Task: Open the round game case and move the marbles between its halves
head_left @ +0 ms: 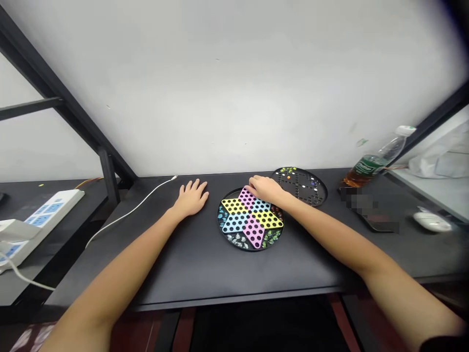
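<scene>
A Chinese checkers board, with a pink, yellow and blue star full of holes, lies on the dark desk. Around the star, glass marbles sit in groups in the black round tray. My right hand is at the board's far edge, over the tip of the star, its fingers curled together. Whatever it pinches, if anything, is hidden. Flat on the desk to the left of the board rests my left hand, fingers spread and holding nothing.
Behind my right wrist lies a second round black tray with small pieces. To the right are a drink bottle, a dark flat object partly blurred out, and a white mouse. A white cable and power strip are left.
</scene>
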{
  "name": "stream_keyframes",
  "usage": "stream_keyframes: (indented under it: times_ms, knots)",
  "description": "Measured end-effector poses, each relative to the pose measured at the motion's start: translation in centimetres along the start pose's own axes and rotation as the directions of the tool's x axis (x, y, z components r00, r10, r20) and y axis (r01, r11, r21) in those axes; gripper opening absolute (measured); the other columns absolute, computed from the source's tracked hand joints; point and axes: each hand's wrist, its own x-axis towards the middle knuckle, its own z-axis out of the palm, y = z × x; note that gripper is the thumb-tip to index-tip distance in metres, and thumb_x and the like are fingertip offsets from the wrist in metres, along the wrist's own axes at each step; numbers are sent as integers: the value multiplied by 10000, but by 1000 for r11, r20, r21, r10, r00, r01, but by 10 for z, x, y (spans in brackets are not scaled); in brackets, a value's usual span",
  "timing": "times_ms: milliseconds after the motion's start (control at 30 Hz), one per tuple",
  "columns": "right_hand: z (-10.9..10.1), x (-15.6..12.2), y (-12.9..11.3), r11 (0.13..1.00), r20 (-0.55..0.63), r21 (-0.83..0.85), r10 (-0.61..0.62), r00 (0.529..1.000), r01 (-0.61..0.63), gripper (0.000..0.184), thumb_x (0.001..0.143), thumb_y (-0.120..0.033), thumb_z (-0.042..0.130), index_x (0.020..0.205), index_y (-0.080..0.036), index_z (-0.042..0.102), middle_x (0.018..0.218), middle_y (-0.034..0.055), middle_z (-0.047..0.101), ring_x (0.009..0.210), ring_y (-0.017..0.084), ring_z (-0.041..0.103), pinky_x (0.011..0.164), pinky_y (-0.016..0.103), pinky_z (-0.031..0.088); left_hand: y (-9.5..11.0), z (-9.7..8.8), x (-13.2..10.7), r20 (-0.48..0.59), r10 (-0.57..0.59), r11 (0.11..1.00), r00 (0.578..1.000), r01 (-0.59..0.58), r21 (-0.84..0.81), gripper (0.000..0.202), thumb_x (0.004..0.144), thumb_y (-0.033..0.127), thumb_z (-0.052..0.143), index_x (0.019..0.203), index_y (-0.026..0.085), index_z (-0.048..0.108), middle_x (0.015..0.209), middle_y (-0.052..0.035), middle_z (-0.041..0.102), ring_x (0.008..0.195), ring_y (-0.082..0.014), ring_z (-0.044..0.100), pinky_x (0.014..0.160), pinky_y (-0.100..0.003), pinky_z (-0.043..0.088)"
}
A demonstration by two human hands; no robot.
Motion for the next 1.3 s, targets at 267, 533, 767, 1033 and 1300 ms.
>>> stream_keyframes:
  times_ms: [267, 533, 767, 1033, 1300]
  knots:
    - [5, 8, -4, 998, -76, -6, -59, 995, 59, 411, 1064, -402, 341, 1009, -149, 661, 1049, 145, 672, 970, 237, 637, 745, 286, 426, 1, -2, -1, 4, 1, 1000, 1000, -1, 13, 607, 1022, 478, 241, 1564, 220, 333, 1646, -124, 274, 1503, -371, 248, 1184, -582, 225]
    - [8, 17, -7, 996, -114, 36, -80, 990, 84, 412, 1064, -386, 324, 1027, -158, 666, 1028, 133, 692, 901, 226, 649, 712, 278, 402, -2, 1, 0, -10, 10, 1000, 1000, -9, 19, 610, 1019, 488, 241, 1564, 233, 335, 1646, -115, 276, 1505, -357, 256, 1182, -576, 241]
    - [13, 19, -5, 992, -147, 70, -92, 985, 104, 399, 1054, -374, 339, 970, -171, 672, 984, 109, 703, 877, 213, 636, 686, 275, 373, -1, 0, 0, 4, 8, 1000, 1000, -8, 4, 611, 1021, 483, 232, 1565, 222, 331, 1649, -126, 263, 1511, -360, 236, 1190, -584, 217]
    - [13, 19, -4, 989, -156, 101, -89, 984, 106, 390, 1047, -370, 354, 930, -179, 674, 952, 94, 709, 853, 202, 632, 682, 272, 364, -1, -1, 0, 6, 10, 1000, 1000, -10, 8, 612, 1023, 484, 230, 1565, 219, 331, 1646, -131, 271, 1508, -367, 239, 1190, -577, 221]
    - [15, 19, -1, 989, -165, 121, -70, 984, 91, 349, 1040, -356, 382, 921, -185, 662, 949, 80, 722, 849, 199, 645, 678, 273, 355, -2, 1, 0, -2, 11, 1000, 1000, -11, 16, 609, 1025, 487, 233, 1566, 227, 332, 1645, -128, 275, 1507, -367, 243, 1183, -581, 234]
